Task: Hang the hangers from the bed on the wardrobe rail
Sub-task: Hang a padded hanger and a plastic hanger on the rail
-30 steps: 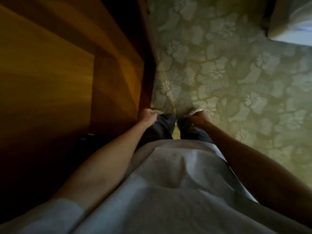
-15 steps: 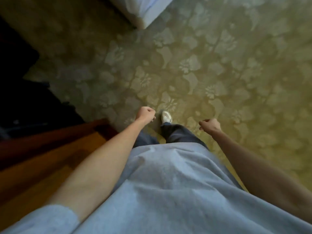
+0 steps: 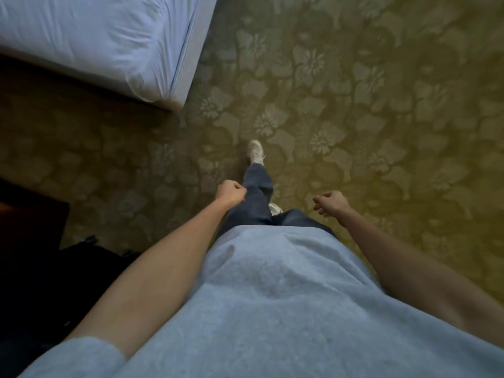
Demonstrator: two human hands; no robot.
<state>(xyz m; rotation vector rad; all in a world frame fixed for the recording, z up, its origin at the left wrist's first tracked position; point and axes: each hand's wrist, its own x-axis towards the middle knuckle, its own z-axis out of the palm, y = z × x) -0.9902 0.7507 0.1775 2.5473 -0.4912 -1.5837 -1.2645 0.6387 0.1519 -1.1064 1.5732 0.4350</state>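
Observation:
The corner of the bed (image 3: 114,50), covered in a white sheet, fills the upper left of the head view. No hangers show on the part of the bed I see, and the wardrobe rail is out of frame. My left hand (image 3: 231,192) hangs beside my thigh, curled into a fist with nothing in it. Off my right hip, my right hand (image 3: 331,203) has loosely curled fingers and is empty. One white shoe (image 3: 255,151) is stepped forward on the carpet.
Green floral carpet (image 3: 354,105) spreads ahead and to the right. A dark piece of furniture (image 3: 30,214) and a black object (image 3: 90,257) on the floor lie at my lower left. A shadowed gap runs under the bed's near edge.
The view has swung away from the wooden wardrobe toward the bed, whose corner is now larger and at the upper left. I have stepped forward. Both hands stay empty at my sides.

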